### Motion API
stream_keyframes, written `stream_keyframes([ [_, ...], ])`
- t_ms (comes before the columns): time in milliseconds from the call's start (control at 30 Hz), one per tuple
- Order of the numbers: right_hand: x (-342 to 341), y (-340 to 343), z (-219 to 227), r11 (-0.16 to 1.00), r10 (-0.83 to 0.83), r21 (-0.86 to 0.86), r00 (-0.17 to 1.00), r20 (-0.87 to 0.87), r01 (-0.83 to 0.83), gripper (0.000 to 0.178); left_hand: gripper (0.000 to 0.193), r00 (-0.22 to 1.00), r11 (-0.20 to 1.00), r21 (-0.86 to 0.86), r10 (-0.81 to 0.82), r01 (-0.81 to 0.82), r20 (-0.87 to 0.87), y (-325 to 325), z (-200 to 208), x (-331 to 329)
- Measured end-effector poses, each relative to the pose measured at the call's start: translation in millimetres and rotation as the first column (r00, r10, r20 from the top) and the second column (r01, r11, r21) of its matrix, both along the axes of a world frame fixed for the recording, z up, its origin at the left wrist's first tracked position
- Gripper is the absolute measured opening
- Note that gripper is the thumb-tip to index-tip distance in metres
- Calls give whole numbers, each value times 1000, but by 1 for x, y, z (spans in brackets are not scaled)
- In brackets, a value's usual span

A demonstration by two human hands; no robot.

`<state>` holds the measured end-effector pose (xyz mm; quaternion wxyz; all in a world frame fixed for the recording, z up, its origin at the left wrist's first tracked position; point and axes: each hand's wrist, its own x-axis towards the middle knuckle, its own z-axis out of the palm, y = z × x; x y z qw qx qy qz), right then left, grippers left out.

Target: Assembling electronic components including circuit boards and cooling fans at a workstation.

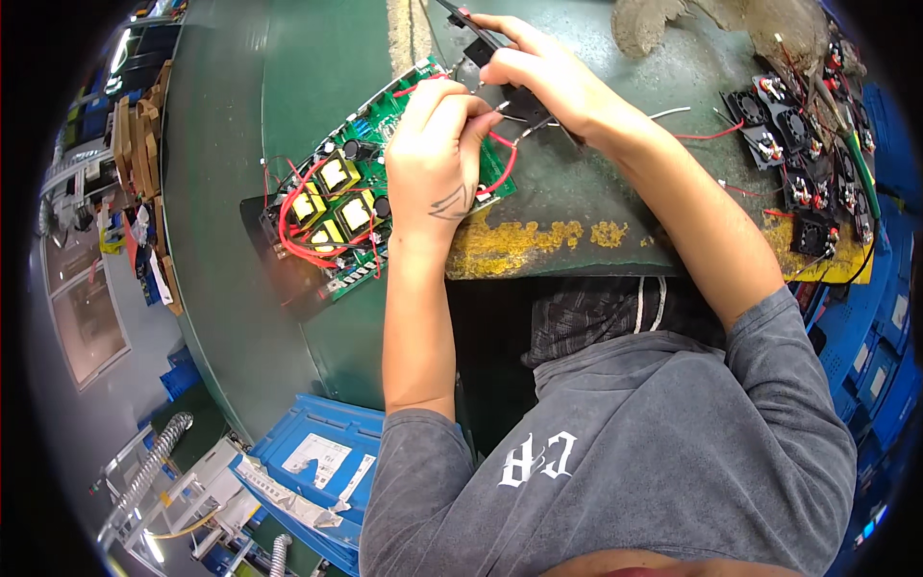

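My left hand [433,144] is closed in a pinch over the far end of a green circuit board [373,175]. A thin wire with a bare metal end seems to be at its fingertips, partly hidden by the fingers. Just right of it, my right hand [548,77] grips a black panel [479,51], tilted above the bench, with its thumb and fingers on either side. Several wires hang by the panel, and a red wire [508,171] loops under it. Yellow-wrapped transformers [336,173] and a thick red wire bundle [286,226] sit on the board's near left part.
Several small black fans [793,125] with red and white wires lie at the bench's right end. A grey-brown lumpy object [639,29] rests at the back. The bench's front edge has worn yellow paint [519,245]. A blue crate [317,452] stands at lower left.
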<state>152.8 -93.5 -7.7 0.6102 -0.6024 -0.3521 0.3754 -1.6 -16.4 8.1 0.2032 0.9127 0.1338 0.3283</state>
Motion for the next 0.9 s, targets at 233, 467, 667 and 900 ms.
stream_keyframes([
  [233, 3, -5, 0, 997, 70, 46, 997, -30, -69, 70, 15, 996, 999, -21, -39, 37, -80, 2, 7, -7],
  [467, 3, -3, -7, 998, 44, -56, 997, 60, -40, 70, 19, 985, 958, -232, 156, -171, -79, 33, 51, -44],
  [667, 4, 1, -7, 998, 44, -36, 999, 29, -43, 70, 32, 532, 552, -22, 791, -834, -302, 61, 65, -125],
  [900, 7, -2, -4, 995, 80, -69, 994, 68, -76, 69, 54, 338, 457, 215, 839, -863, -426, 57, 47, -108],
])
